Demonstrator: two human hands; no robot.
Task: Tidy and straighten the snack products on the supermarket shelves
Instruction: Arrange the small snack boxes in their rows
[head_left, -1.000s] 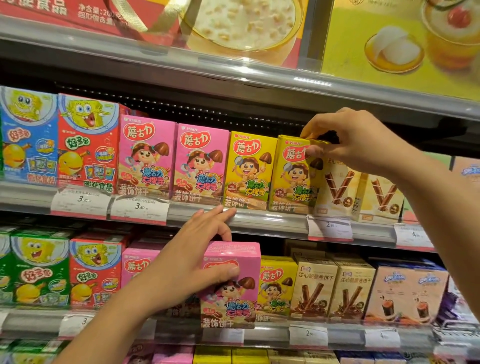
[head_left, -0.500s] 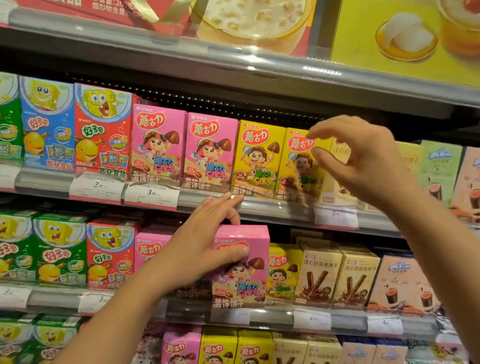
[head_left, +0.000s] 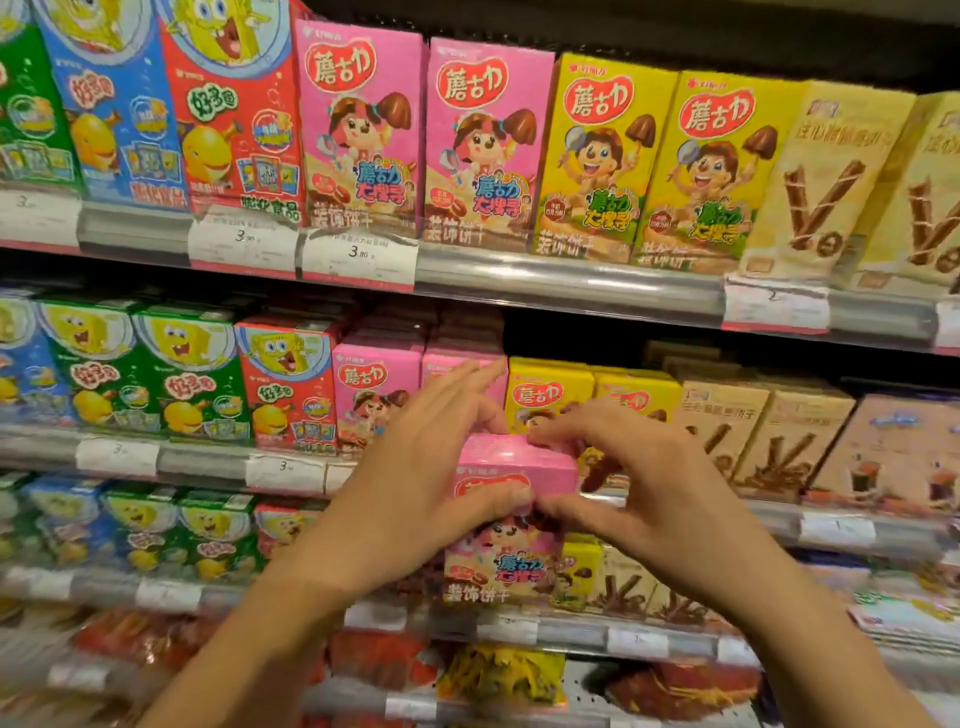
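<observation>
Pink snack box (head_left: 511, 512), upright glossy cardboard with long axis vertical, is being held out in front of the middle shelf (head_left: 208, 462), its gap in the pink row lying up and behind. Left hand (head_left: 421, 483) is gripping its left side, right hand (head_left: 628, 483) pinching its top right, both equally near

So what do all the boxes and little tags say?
"蘑古力" on the top-shelf pink box.
"蘑古力" on the top-shelf yellow box.
"好多鱼" on the red box.
"装饰饼干" on the pink box that both hands hold.
"3.80" on the price tag.
Other tags and small print: too blurred.
</observation>
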